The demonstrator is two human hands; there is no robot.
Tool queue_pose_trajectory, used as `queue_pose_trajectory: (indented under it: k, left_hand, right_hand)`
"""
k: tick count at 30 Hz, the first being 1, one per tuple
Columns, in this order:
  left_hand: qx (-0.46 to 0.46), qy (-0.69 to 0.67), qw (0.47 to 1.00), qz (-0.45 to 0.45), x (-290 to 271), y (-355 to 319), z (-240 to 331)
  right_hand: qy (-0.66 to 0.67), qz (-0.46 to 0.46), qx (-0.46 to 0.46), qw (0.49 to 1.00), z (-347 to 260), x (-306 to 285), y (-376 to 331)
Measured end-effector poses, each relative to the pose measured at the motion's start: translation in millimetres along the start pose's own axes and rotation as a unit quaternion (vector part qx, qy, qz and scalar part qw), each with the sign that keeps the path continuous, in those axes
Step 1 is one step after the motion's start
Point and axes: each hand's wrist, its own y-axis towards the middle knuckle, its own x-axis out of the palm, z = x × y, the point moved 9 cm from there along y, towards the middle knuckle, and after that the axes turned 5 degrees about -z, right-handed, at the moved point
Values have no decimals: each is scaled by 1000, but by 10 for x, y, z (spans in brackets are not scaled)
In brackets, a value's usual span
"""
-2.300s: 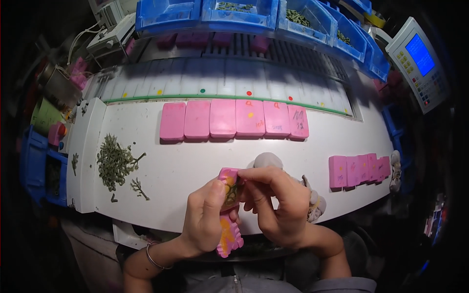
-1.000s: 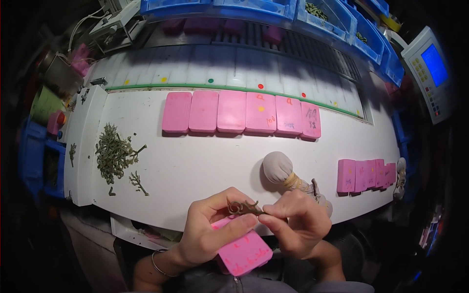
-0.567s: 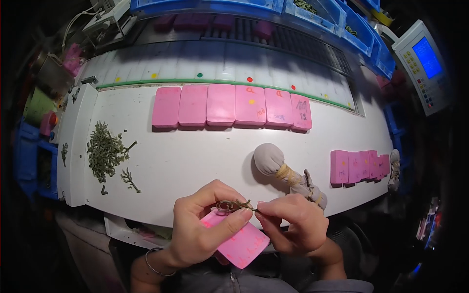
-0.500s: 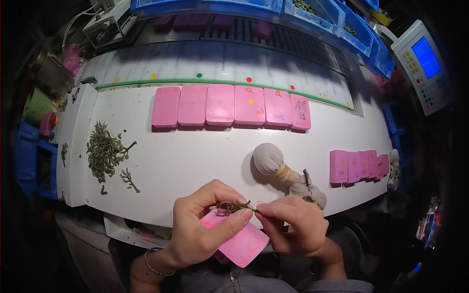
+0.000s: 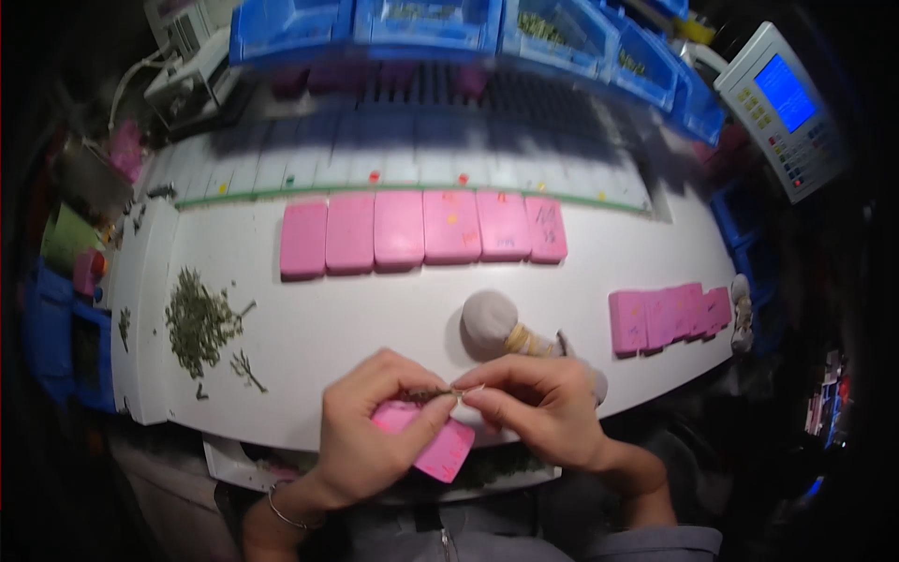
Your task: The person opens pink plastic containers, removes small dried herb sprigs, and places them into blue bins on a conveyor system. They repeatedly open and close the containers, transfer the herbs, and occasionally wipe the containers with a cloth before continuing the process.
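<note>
My left hand is closed on a pink rubber-like block, tilted, with red marks on its face. Between that thumb and forefinger, a small dark green branched piece lies above the block's upper edge. My right hand pinches at its right end, fingertips almost touching my left thumb; a thin pale bit shows there, too blurred to name. Just beyond my right hand rests a grey cloth pouch, bound with tan bands and partly hidden by the fingers.
A row of pink blocks lies across the white table. More pink blocks stand at right. A pile of green branched pieces lies at left. Blue bins hang at the back, beside a control panel.
The view has shifted, with more of the blue bins showing. Both hands stay together at the green piece; the right fingers have closed in nearer the left thumb, and the pink block has turned.
</note>
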Motion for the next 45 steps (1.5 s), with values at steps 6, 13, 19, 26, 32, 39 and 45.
queue_pose_trajectory:
  k: [6, 13, 19, 26, 32, 39, 45]
  left_hand:
    - [8, -52, 998, 15, -66, 89, 20]
    - [-104, -268, 954, 83, -394, 94, -461]
    - [-168, -451, 869, 113, -217, 196, -593]
    - [-196, -518, 807, 206, -291, 37, -515]
    - [-169, -333, 928, 1, 111, 191, -404]
    - [-168, -286, 940, 73, -119, -2, -502]
    - [-179, -255, 948, 72, -61, -11, -595]
  right_hand:
    - [-9, -98, 31, 995, -269, 0, 205]
    - [-108, 82, -166, 977, -1689, -936, 1447]
    - [-4, 258, -379, 889, -2283, -1666, 1977]
    - [-373, -179, -367, 833, -1106, 691, 264]
    - [-473, 8, -280, 835, -578, -49, -99]
    - [-592, 35, -237, 769, -369, 140, -146]
    - [-614, 23, -180, 768, -67, 134, -239]
